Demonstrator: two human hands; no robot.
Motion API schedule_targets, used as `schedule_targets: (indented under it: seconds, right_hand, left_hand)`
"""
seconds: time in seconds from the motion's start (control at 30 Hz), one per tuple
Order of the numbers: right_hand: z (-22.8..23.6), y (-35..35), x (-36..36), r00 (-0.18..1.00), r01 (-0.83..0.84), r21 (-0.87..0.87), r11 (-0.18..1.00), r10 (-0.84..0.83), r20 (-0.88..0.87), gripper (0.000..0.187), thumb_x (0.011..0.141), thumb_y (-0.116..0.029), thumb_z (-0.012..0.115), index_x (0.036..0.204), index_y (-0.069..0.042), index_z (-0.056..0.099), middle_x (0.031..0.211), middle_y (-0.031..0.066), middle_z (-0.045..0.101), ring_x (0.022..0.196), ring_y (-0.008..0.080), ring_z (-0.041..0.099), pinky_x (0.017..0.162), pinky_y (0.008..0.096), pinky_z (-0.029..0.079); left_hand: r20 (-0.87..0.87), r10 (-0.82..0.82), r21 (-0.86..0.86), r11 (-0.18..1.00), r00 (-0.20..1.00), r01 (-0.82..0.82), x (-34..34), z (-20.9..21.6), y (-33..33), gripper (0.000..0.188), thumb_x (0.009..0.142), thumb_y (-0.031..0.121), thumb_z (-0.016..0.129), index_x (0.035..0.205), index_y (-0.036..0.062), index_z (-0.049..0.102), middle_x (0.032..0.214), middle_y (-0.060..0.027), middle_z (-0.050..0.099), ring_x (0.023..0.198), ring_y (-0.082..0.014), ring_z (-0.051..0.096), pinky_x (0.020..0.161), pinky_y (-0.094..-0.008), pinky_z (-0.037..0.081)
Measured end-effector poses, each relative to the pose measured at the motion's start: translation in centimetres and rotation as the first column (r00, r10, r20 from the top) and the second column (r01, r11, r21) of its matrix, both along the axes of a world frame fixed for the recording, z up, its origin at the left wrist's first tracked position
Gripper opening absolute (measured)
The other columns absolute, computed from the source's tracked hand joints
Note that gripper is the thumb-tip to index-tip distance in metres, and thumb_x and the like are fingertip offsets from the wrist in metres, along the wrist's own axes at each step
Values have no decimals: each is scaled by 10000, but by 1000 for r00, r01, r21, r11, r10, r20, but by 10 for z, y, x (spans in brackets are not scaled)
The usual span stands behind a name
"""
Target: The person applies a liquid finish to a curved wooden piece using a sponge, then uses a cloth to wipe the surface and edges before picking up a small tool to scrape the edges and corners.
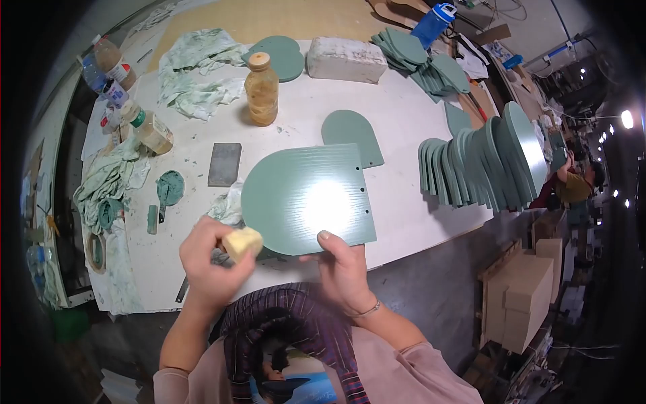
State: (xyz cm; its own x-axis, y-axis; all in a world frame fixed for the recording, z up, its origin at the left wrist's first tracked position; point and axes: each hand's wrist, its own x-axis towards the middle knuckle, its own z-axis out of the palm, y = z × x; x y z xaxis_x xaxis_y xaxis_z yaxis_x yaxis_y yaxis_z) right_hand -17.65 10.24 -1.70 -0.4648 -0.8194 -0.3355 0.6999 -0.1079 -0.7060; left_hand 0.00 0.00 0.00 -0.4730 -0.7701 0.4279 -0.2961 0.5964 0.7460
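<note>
My left hand (207, 261) is closed around a small pale yellow sponge-like block (243, 244), just off the rounded edge of a green panel (286, 192). That panel is flat and glossy, curved at its left end, with small holes along its straight right edge. At its near edge my right hand (343, 275) grips it, thumb on top and the other fingers mostly hidden beneath. Behind it lies a smaller rounded green panel (351, 131), partly covered. A crumpled stained cloth (227, 204) shows beside the held panel's left end.
Many green panels (471, 165) stand in a row at the right; more lie stacked (404, 50) behind. A bottle (262, 91), a whitish block (345, 59) and a grey block (225, 164) sit on the white table (404, 232). Rags, bottles and green putty (171, 187) occupy the left.
</note>
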Motion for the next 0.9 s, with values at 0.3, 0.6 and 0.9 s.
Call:
schedule_targets:
  seconds: [0.3, 0.6, 0.9]
  right_hand:
    - [-10, -7, -6, 995, -86, -31, 996, 87, 44, 357, 869, -35, 570, 1212, 39, 504, 1002, 138, 649, 797, 194, 679, 587, 304, 600]
    - [-12, -13, -21, 979, -179, -35, 983, 182, 96, 371, 879, -98, 608, 1209, 46, 521, 1043, 115, 659, 821, 169, 679, 609, 275, 582]
    - [-11, -20, -5, 990, -119, -11, 993, 119, 79, 397, 849, 22, 609, 1234, 49, 519, 1156, 132, 622, 1032, 206, 620, 937, 349, 498]
  left_hand:
    - [-295, 121, 495, 868, 948, 43, 9, 9, -23, 212, 717, 35, 710, 879, 6, 575, 845, -46, 606, 762, -134, 582, 733, -243, 469]
    - [-539, 161, 785, 450, 827, 425, 9, -11, -17, 231, 790, 53, 684, 989, 10, 575, 976, -76, 638, 891, -125, 615, 832, -275, 499]
    - [-413, 96, 728, 632, 906, 265, -4, -14, -1, 253, 770, 109, 685, 958, 16, 545, 954, -85, 608, 869, -148, 589, 795, -281, 486]
